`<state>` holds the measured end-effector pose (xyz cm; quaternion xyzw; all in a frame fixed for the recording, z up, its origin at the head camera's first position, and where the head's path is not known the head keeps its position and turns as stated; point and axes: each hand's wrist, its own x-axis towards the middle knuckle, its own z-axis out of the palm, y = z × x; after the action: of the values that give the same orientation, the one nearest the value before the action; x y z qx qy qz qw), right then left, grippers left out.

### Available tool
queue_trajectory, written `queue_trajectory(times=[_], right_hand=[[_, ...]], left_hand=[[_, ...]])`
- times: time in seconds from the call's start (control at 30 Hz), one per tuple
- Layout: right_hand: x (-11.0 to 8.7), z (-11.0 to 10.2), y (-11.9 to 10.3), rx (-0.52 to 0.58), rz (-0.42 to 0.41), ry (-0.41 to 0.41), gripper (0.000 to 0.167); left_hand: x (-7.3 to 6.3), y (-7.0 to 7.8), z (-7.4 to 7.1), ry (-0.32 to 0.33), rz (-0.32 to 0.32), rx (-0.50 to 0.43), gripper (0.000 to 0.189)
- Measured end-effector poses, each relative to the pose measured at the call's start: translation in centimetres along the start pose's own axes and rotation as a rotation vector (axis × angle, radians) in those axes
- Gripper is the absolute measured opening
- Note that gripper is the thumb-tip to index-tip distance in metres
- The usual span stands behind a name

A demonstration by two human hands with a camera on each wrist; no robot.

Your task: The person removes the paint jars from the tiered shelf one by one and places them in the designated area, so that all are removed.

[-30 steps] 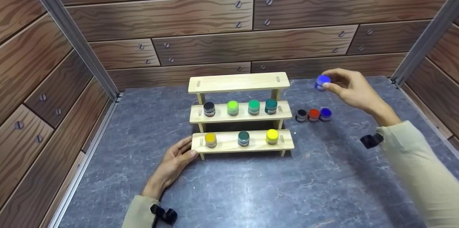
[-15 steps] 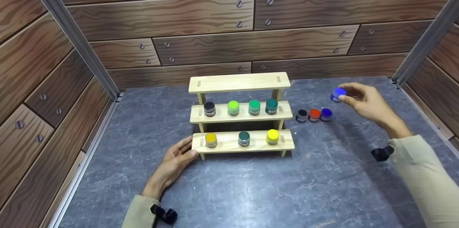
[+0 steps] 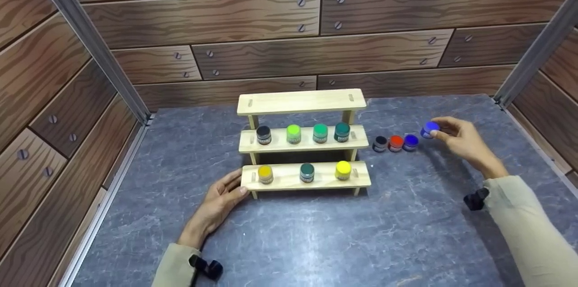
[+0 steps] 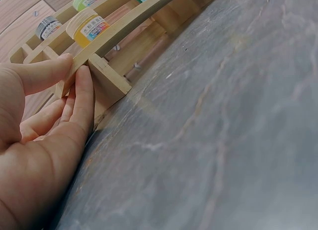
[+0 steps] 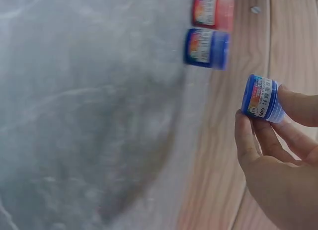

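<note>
My right grip (image 3: 461, 141) pinches one bright blue jar (image 3: 429, 129) between thumb and fingers, near the right end of three jars in a row on the desk (image 3: 316, 242): one black jar (image 3: 379, 144), one red jar (image 3: 395, 143), one dark blue jar (image 3: 410, 143). Its lid points up, long axis near upright. My left grip (image 3: 220, 200) pinches the corner of one rack (image 3: 300, 101) bearing seven jars: four on the middle shelf (image 3: 278, 138), three on the bottom shelf (image 3: 286, 175).

Glare whitens the tabletop (image 3: 311, 242); right wrist view blurred.
</note>
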<state>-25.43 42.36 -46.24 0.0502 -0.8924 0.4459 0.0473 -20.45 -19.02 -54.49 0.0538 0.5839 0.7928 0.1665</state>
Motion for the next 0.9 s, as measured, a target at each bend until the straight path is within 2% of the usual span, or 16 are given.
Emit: queue_trajectory(times=[0.33, 0.73, 0.9], right_hand=[[0.2, 1.0, 1.9, -0.048, 0.080, -0.059, 0.052], [0.2, 1.6, 2.3, -0.104, 0.111, -0.083, 0.051], [0.2, 1.5, 2.4, -0.088, 0.115, -0.092, 0.051]], left_hand=[[0.0, 0.0, -0.1, 0.006, -0.011, 0.006, 0.076], [0.1, 0.0, 0.0, 0.017, -0.012, 0.007, 0.075], [0.0, 0.1, -0.1, 0.013, -0.004, 0.002, 0.076]])
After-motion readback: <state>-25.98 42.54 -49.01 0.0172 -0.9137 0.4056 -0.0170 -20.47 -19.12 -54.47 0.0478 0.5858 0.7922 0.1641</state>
